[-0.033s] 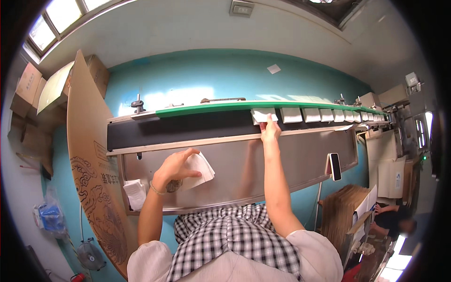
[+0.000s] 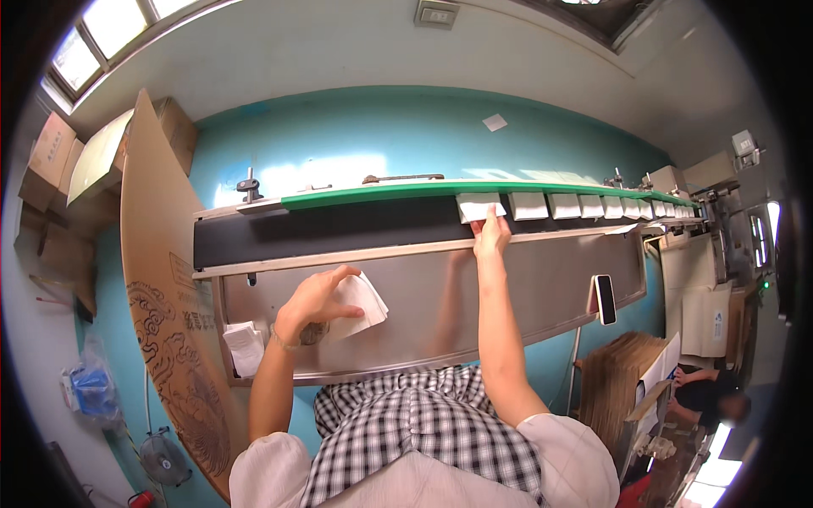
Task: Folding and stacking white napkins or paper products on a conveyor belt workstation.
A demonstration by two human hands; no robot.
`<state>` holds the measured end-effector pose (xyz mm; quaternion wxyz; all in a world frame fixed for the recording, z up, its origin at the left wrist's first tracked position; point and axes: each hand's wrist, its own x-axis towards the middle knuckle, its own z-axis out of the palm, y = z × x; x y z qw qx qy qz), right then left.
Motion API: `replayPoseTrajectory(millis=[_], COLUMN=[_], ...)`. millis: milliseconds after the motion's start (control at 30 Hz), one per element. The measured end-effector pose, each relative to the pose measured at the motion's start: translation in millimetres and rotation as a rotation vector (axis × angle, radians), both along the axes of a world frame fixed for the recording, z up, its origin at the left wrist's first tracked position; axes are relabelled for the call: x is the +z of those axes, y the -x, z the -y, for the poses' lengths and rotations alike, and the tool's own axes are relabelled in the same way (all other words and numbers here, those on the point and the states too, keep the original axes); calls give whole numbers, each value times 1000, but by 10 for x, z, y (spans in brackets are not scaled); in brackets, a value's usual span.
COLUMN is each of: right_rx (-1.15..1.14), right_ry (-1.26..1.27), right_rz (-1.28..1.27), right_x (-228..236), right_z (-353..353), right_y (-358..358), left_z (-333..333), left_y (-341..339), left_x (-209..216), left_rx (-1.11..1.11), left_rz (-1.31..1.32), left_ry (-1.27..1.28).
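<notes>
My left hand (image 2: 312, 303) is closed round a thin stack of folded white paper (image 2: 362, 303), held over the metal tray at the left. Farther off, my right hand (image 2: 490, 235) pinches the near edge of a white paper packet (image 2: 479, 207) on the black conveyor belt (image 2: 356, 230). Its thumb lies on top; the other fingers are partly hidden. To the right of that packet, a row of similar white packets (image 2: 528, 206) stands along the green guide rail (image 2: 381, 194). Another white paper stack (image 2: 244, 349) rests at the tray's left end, beside my left forearm.
The metal tray (image 2: 406, 326) runs along the belt's near side. A phone (image 2: 605, 299) leans at its right. Tall cardboard (image 2: 157, 254) bounds the left end. Stacked brown cardboard (image 2: 618, 381) stands at the lower right, near another person (image 2: 716, 396).
My right hand and the packet it pinches have shifted slightly to the right, as has the row on the belt. My left hand keeps its hold on the paper stack.
</notes>
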<state>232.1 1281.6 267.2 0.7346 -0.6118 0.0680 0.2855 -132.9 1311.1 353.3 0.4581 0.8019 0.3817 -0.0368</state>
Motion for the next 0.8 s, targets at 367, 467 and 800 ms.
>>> replayPoseTrajectory(millis=[367,467,800], right_rx=[1095,1142,625], right_ry=[240,115,102], right_rz=[684,381,-21], right_x=[374,257,39], right_z=[741,735,294], right_y=[1828,1851,1282], left_z=[-20,4,3], left_y=[-25,30,119], left_x=[130,103,59], left_rx=[-83,-60,-41], left_rz=[-101,-66,-53], left_ry=[-94,-95,-65])
